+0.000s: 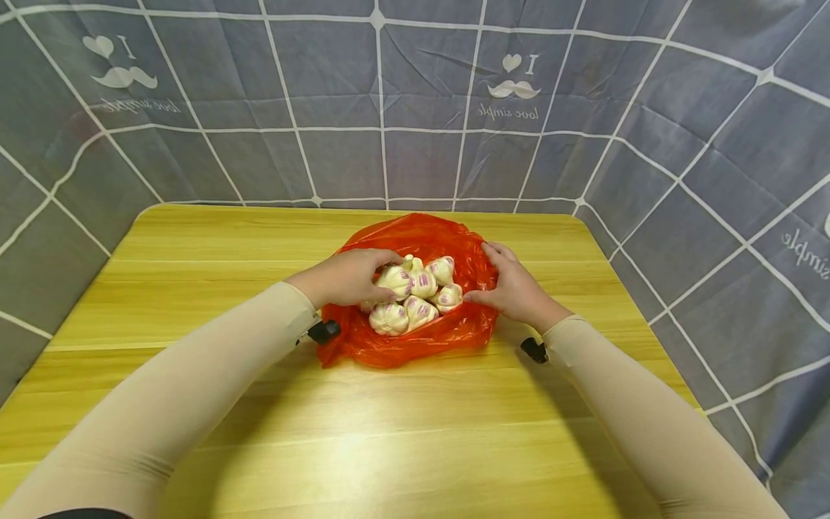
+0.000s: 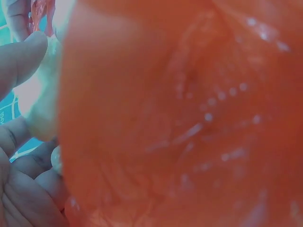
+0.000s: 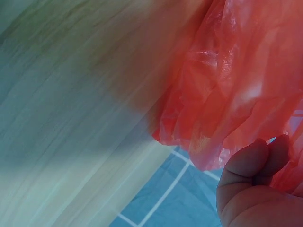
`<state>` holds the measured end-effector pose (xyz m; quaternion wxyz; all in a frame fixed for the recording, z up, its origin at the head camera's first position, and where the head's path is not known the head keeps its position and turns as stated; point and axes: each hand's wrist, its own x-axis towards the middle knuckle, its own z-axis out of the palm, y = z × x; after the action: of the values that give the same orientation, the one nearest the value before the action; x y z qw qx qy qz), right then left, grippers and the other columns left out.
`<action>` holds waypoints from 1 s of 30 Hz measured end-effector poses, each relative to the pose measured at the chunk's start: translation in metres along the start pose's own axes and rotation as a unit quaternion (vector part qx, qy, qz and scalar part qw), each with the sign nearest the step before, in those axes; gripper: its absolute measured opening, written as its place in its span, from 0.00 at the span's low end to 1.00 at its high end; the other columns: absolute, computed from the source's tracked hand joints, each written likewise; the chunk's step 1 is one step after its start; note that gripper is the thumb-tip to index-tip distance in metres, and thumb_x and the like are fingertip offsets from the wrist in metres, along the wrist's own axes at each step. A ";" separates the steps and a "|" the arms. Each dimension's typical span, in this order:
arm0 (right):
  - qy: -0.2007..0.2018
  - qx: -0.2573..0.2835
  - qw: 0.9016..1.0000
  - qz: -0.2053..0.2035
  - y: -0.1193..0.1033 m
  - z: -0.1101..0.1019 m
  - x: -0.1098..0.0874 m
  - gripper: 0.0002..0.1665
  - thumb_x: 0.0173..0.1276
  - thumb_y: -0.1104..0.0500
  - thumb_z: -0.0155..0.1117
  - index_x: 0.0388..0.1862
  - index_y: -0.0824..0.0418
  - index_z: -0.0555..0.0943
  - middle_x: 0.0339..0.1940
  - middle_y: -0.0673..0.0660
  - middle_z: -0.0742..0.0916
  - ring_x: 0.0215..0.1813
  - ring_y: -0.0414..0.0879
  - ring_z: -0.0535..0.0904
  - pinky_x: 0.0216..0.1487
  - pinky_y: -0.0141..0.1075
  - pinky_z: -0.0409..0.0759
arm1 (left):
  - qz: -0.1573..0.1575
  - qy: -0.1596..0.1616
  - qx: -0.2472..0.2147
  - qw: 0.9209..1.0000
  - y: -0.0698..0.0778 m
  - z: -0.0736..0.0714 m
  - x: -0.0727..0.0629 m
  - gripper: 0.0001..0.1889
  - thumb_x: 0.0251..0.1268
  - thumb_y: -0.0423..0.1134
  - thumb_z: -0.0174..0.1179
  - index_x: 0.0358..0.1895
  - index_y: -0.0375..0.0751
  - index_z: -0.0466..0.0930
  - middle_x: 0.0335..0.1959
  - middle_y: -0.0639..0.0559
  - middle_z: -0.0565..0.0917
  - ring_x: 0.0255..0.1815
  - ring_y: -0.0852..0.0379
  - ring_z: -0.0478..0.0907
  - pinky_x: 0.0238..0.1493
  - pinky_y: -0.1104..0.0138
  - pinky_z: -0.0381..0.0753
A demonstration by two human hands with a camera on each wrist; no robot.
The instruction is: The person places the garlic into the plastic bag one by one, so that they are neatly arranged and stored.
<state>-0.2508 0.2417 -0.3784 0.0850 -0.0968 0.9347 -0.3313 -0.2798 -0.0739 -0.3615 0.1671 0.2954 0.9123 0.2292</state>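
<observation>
A thin red plastic bag [image 1: 454, 335] lies spread on the table with its mouth wide. Inside it sit several white garlic bulbs [image 1: 418, 311] with purple streaks. My left hand [image 1: 350, 277] reaches over the bag's left side and grips one garlic bulb [image 1: 397, 282] between thumb and fingers. In the left wrist view the bag's film [image 2: 180, 118] hides most of the scene. On the right side, my right hand [image 1: 517, 290] holds the bag's rim between thumb and fingers. The right wrist view shows that hand's curled thumb [image 3: 246, 163] beside the crumpled film.
The bag rests on a yellow wood-grain table [image 1: 350, 440]. A grey curtain [image 1: 337, 86] with white grid lines stands behind the table and along both sides. Dark wrist cameras [image 1: 324, 331] sit beneath both wrists, close to the bag.
</observation>
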 end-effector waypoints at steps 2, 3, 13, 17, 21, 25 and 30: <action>0.001 0.000 1.000 -0.001 0.000 -0.001 0.000 0.66 0.62 0.52 0.82 0.87 0.65 0.50 0.87 0.64 0.57 0.83 0.66 0.62 0.80 0.57 0.68 | -0.003 -0.003 0.001 1.000 -0.001 0.000 0.000 0.38 0.68 0.51 0.71 0.78 0.46 0.69 0.72 0.47 0.77 0.70 0.47 0.76 0.78 0.50 0.72; 0.001 0.000 1.000 -0.002 -0.001 -0.001 0.000 0.66 0.62 0.52 0.82 0.87 0.65 0.50 0.87 0.64 0.57 0.83 0.66 0.62 0.80 0.57 0.68 | -0.004 -0.004 0.001 1.000 -0.002 -0.001 0.000 0.38 0.68 0.52 0.71 0.78 0.47 0.69 0.73 0.47 0.77 0.70 0.47 0.75 0.78 0.50 0.71; 0.004 -0.004 1.000 -0.002 -0.001 -0.003 -0.002 0.66 0.62 0.53 0.82 0.87 0.65 0.50 0.87 0.64 0.57 0.83 0.66 0.61 0.81 0.57 0.66 | -0.004 0.005 0.012 1.000 -0.008 -0.007 -0.009 0.37 0.68 0.51 0.71 0.77 0.46 0.69 0.61 0.47 0.82 0.61 0.48 0.77 0.77 0.50 0.72; 0.003 -0.006 1.000 -0.001 -0.001 -0.003 -0.002 0.66 0.62 0.53 0.82 0.87 0.65 0.50 0.87 0.64 0.56 0.83 0.66 0.61 0.81 0.57 0.66 | -0.004 0.007 0.031 0.999 -0.011 -0.011 -0.013 0.37 0.68 0.51 0.71 0.76 0.44 0.70 0.65 0.45 0.82 0.67 0.45 0.77 0.79 0.48 0.70; 0.004 -0.008 1.000 -0.002 -0.002 -0.004 -0.003 0.66 0.63 0.52 0.82 0.87 0.65 0.50 0.87 0.65 0.57 0.83 0.66 0.62 0.81 0.57 0.66 | -0.001 0.008 0.048 0.999 -0.017 -0.013 -0.016 0.36 0.70 0.52 0.70 0.76 0.42 0.71 0.73 0.44 0.78 0.75 0.42 0.73 0.85 0.44 0.56; 0.002 -0.009 1.000 -0.001 -0.003 -0.004 -0.004 0.66 0.63 0.52 0.82 0.87 0.65 0.50 0.87 0.65 0.57 0.82 0.66 0.62 0.81 0.57 0.66 | -0.001 0.008 0.048 0.999 -0.021 -0.016 -0.020 0.35 0.71 0.52 0.68 0.75 0.41 0.72 0.73 0.43 0.78 0.76 0.40 0.74 0.87 0.41 0.43; 0.001 -0.010 1.000 0.002 -0.004 -0.005 -0.006 0.65 0.63 0.51 0.81 0.88 0.64 0.50 0.87 0.65 0.56 0.83 0.67 0.61 0.81 0.58 0.66 | 0.005 0.024 0.046 0.999 -0.023 -0.020 -0.025 0.32 0.72 0.52 0.67 0.74 0.42 0.74 0.71 0.44 0.80 0.75 0.38 0.74 0.87 0.42 0.46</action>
<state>-0.2460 0.2433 -0.3717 0.0835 -0.0956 0.9382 -0.3219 -0.2798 -0.1127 -0.3523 0.1300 0.3021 0.9241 0.1945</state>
